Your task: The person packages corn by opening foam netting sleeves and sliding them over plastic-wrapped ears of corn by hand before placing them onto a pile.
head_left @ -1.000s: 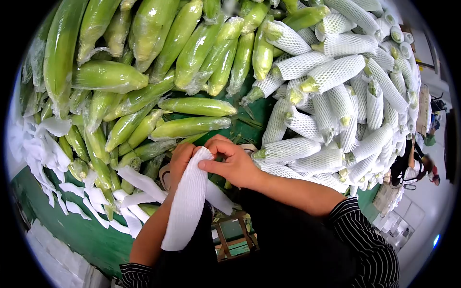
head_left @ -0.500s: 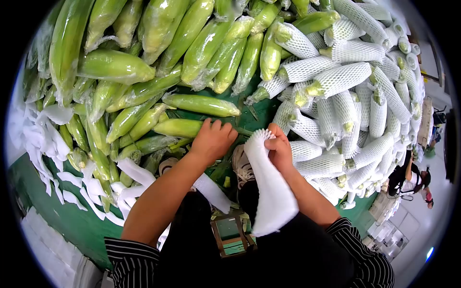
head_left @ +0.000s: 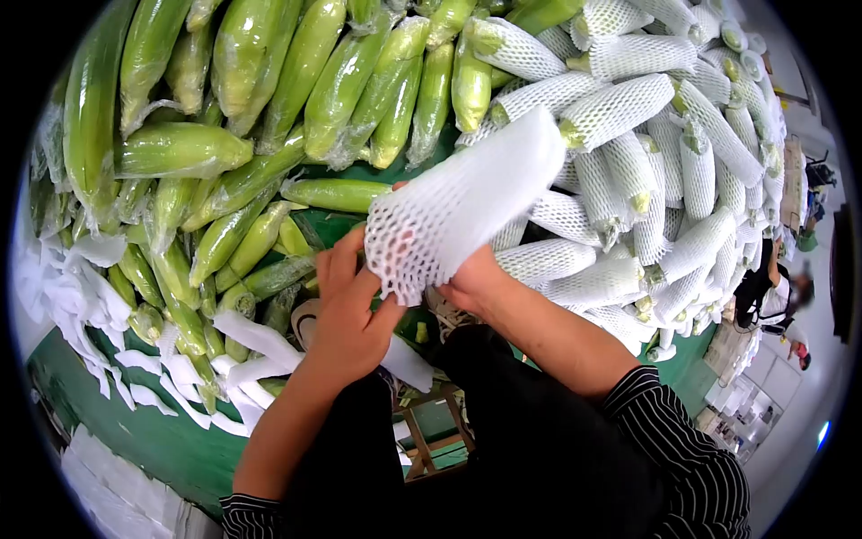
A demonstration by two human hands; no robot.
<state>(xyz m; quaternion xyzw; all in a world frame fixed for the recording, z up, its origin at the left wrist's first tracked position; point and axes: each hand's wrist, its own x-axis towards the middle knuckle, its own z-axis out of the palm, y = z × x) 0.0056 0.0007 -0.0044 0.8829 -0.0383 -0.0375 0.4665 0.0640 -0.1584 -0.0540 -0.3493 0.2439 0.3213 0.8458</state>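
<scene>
A white foam net sleeve (head_left: 489, 193) slants up and to the right over the middle, its mesh end spread wide at the lower left. At that mesh end, my left hand (head_left: 346, 310) is closed on the edge. My right hand (head_left: 476, 277) grips the sleeve from beneath, its fingers mostly hidden. Some skin shows through the mesh, and a fingertip shows above it. Whether an ear of corn is inside cannot be made out. Behind the hands lies a film-wrapped ear of corn (head_left: 337, 193).
Film-wrapped corn (head_left: 184, 150) is heaped at the left and back. Ears in foam nets (head_left: 620, 112) are piled at the right. Loose white foam sleeves (head_left: 256, 340) lie at the lower left. A person (head_left: 774, 292) is at the far right.
The sleeve has swung from hanging down to pointing up and right, its mesh end widened. My left hand has come back from the corn to the sleeve. An ear it was touching no longer shows there.
</scene>
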